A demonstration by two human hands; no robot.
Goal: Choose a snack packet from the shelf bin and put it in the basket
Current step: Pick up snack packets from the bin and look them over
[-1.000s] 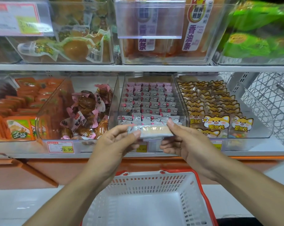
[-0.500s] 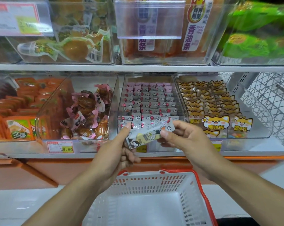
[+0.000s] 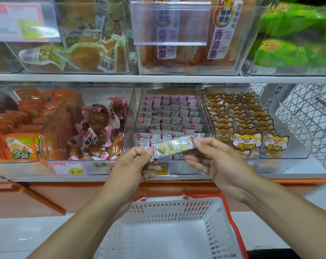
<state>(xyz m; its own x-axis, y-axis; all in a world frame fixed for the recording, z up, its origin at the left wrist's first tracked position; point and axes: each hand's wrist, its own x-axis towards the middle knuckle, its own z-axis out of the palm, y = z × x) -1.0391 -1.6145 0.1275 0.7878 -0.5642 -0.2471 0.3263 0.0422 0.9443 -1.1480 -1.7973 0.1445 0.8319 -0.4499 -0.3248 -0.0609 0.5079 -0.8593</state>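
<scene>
The choosing looked done: one snack packet was out of its bin and held up between both hands, in front of the clear shelf bin of small pink-and-grey packets, in the middle of the lower shelf. The left hand pinched the packet's left end between thumb and fingers, and the right hand pinched the right end, so the packet lay slanted, its right end higher and its printed face towards the person. I judged the step in hand to be a look at the packet before dropping it. The next move would call for lowering it straight down and nearer, over the white basket with the red rim, which stood below the hands with nothing that I could see inside, then letting go with both hands. By my count: one packet in hand, one basket, two hands, four bins with goods showing on the lower shelf, and one yellow price tag that I could read, on the left.
</scene>
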